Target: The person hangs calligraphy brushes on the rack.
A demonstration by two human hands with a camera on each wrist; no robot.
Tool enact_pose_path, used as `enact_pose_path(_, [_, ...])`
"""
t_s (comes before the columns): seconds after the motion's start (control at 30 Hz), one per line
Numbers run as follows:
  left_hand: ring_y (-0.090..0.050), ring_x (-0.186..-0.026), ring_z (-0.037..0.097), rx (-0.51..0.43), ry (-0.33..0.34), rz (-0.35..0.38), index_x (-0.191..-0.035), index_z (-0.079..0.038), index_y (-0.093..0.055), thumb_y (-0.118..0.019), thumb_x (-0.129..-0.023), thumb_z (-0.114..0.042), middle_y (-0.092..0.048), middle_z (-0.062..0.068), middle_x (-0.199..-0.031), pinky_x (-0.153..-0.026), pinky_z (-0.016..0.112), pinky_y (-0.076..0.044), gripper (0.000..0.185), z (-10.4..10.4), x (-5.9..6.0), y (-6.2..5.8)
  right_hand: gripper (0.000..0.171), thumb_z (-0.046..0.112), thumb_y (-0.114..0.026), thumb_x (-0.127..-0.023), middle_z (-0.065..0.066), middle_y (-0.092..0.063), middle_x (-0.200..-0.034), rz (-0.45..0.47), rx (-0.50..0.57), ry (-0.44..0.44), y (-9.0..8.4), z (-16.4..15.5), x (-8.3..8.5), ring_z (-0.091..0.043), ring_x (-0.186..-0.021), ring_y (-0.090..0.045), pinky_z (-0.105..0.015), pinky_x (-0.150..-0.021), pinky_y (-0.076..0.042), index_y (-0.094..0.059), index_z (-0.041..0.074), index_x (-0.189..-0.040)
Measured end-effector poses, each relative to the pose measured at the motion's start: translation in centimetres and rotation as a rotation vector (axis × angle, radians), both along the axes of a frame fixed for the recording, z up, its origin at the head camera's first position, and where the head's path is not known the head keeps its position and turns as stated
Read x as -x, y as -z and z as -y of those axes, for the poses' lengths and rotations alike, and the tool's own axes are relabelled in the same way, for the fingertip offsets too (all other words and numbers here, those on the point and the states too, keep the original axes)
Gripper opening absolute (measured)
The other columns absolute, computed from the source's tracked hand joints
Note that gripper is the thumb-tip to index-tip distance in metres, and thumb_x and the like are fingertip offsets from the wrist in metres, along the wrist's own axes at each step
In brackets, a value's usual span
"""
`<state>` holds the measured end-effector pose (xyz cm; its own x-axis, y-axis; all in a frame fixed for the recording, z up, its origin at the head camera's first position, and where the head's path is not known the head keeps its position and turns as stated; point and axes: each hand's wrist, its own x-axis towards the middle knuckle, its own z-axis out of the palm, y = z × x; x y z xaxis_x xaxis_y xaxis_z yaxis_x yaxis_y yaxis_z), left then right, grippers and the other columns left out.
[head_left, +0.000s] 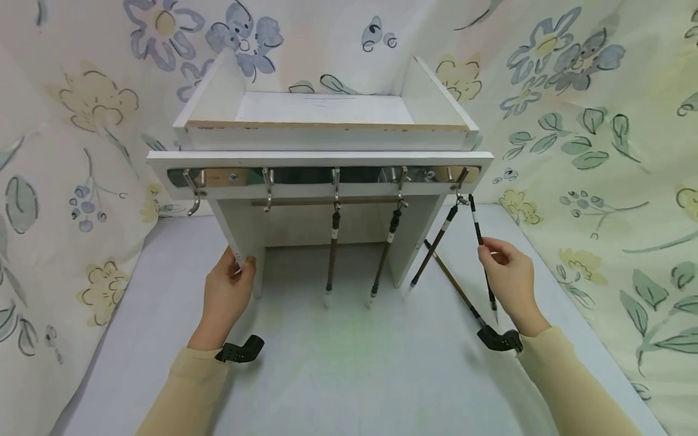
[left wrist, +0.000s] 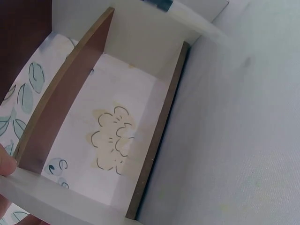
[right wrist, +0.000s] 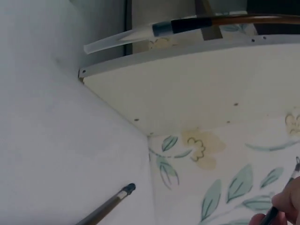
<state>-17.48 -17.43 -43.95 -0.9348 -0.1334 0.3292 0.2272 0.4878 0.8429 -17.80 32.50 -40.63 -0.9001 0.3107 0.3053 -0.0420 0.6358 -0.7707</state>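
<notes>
**Head camera: a calligraphy brush at the rack's last hook**

Head view shows my right hand (head_left: 509, 275) pinching a slim, dark-handled brush (head_left: 482, 254) between thumb and fingertips, its top end right at the rightmost hook (head_left: 461, 189) of a white wooden rack (head_left: 322, 158). The brush hangs nearly upright, with a pale band near the top and its tip hidden behind my hand. My left hand (head_left: 228, 293) grips the front edge of the rack's left side panel (head_left: 240, 239), fingers curled round it.

The rack is painted board with raw brown edges, an open tray on top and a shiny metal strip carrying five hooks. Two brown brushes (head_left: 332, 251) hang straight from the middle hooks; a third (head_left: 433, 248) slants from the rightmost one, just beside the brush I hold. Another brush (head_left: 452, 284) lies on the grey table (head_left: 349, 363), leaning against the right panel.

Floral cloth (head_left: 611, 121) in blue, green and yellow drapes behind and on both sides.

From the left wrist, only a fingertip (left wrist: 6, 161) shows, at the panel's edge. From the right wrist, my fingers (right wrist: 286, 204) are cut off at the corner of the frame, and the brush handle there is blurred.
</notes>
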Motion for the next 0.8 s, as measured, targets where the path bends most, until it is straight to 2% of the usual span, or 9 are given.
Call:
enact_pose_path(0.27, [-0.061,-0.110,0.036,0.008,-0.013,-0.009,-0.143,-0.012,-0.046,-0.052,-0.100,-0.025,-0.054,0.019,-0.134,-0.084,0.049,-0.053,0.045,0.3,0.0,0.1,0.022,0.022,-0.067,-0.092,-0.004,-0.070,-0.089,-0.190,0.089,-0.041,-2.0,1.7,-0.8,-0.011,-0.075,-0.065,-0.014,-0.061,-0.049,-0.071,0.010,-0.109])
enact_pose_path(0.5, [-0.060,-0.110,0.039,0.007,-0.005,-0.014,-0.144,-0.011,-0.046,-0.051,-0.100,-0.023,-0.054,0.021,-0.134,-0.084,0.049,-0.052,0.046,0.1,0.0,0.1,0.020,0.005,-0.064,-0.092,-0.009,-0.070,-0.093,-0.326,0.154,-0.077,-3.7,3.2,-2.0,-0.012,-0.077,-0.066,-0.015,-0.070,-0.051,-0.068,-0.002,-0.111])
enact_pose_path(0.63, [-0.061,-0.109,0.039,0.003,-0.008,-0.015,-0.143,-0.010,-0.047,-0.052,-0.100,-0.023,-0.055,0.021,-0.133,-0.083,0.048,-0.052,0.045,0.0,0.1,0.1,0.019,-0.008,-0.059,-0.090,-0.016,-0.069,-0.092,-0.477,0.197,-0.173,-5.2,4.8,-3.2,-0.015,-0.077,-0.067,-0.019,-0.075,-0.053,-0.064,-0.013,-0.107])
enact_pose_path(0.8, [-0.062,-0.109,0.037,0.009,-0.012,-0.003,-0.143,-0.012,-0.046,-0.052,-0.100,-0.024,-0.055,0.020,-0.133,-0.083,0.049,-0.053,0.045,0.0,0.1,0.1,0.020,-0.018,-0.057,-0.084,-0.018,-0.068,-0.090,-0.641,0.337,-0.346,-6.3,6.6,-4.4,-0.017,-0.077,-0.067,-0.023,-0.078,-0.054,-0.059,-0.022,-0.103])
